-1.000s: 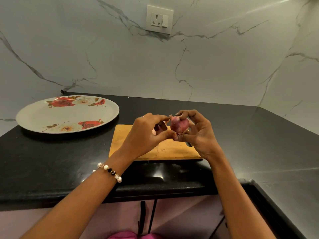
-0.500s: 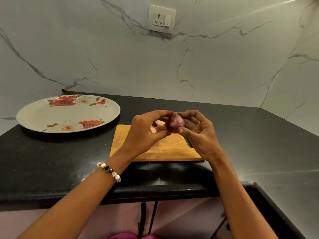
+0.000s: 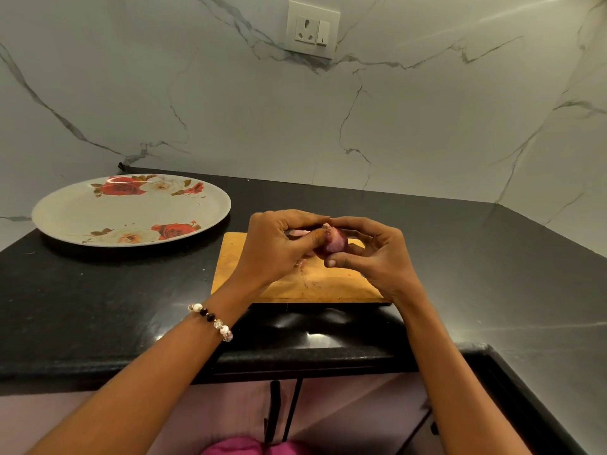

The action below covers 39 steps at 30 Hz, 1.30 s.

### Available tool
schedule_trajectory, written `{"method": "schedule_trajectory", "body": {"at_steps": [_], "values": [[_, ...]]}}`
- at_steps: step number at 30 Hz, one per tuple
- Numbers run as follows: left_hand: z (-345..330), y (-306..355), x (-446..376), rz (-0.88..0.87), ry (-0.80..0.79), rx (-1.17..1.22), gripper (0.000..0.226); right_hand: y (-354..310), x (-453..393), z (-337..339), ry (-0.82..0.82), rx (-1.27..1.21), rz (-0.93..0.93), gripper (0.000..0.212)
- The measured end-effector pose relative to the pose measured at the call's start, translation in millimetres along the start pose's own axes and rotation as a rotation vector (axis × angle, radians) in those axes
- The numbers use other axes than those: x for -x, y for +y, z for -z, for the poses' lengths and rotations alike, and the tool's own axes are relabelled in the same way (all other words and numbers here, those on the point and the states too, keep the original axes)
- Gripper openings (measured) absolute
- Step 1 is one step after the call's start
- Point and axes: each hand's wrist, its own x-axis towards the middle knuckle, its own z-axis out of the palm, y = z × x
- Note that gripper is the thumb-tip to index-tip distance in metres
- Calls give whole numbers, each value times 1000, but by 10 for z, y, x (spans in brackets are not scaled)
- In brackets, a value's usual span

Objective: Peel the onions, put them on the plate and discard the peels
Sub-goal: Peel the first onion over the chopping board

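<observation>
A large round plate (image 3: 131,210) with red and cream rose prints sits on the black countertop (image 3: 476,274), well to the left of the work area and apart from the wooden cutting board (image 3: 295,284); nothing lies on its pale centre. The board rests near the counter's front edge, with a few small pinkish peel scraps (image 3: 300,262) on its top, partly hidden under the hands. Both forearms reach in from below and cover much of the board's middle; a bracelet (image 3: 212,321) of white, black and clear beads circles the left wrist. The 1 small red onion (image 3: 331,246) is held in the air just above the board, between the 2 hands. The left hand (image 3: 276,247) has its fingers curled, with thumb and forefinger pinching at the onion's top end, where a bit of pale skin shows. The right hand (image 3: 371,254) cups the onion from the right, fingers bent over it and the thumb pressed against its underside. The counter is glossy black stone, with light glinting near its rounded front lip. Behind it rises a white marble-look wall with grey veins, carrying a white socket and switch plate (image 3: 312,32) up high. Pink fabric (image 3: 249,446) shows at the bottom edge.
</observation>
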Motion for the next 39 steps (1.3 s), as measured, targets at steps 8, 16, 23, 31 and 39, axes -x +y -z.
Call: {"method": "schedule_trajectory", "body": {"at_steps": [8, 16, 23, 31, 39], "values": [[-7, -87, 9, -221, -4, -313, 24, 12, 17, 4, 56, 185, 21, 58], [-3, -87, -4, -230, -39, -329, 16, 28, 21, 29, 44, 196, -12, 59], [-35, -93, 10, -275, -100, -440, 11, 33, 24, 23, 34, 165, -33, 59], [-53, -101, 11, -265, -84, -492, 31, 36, 17, 54, 104, 62, -45, 58], [-13, -158, -23, -201, 138, -534, 10, 34, 9, 75, 128, 78, -74, 51]]}}
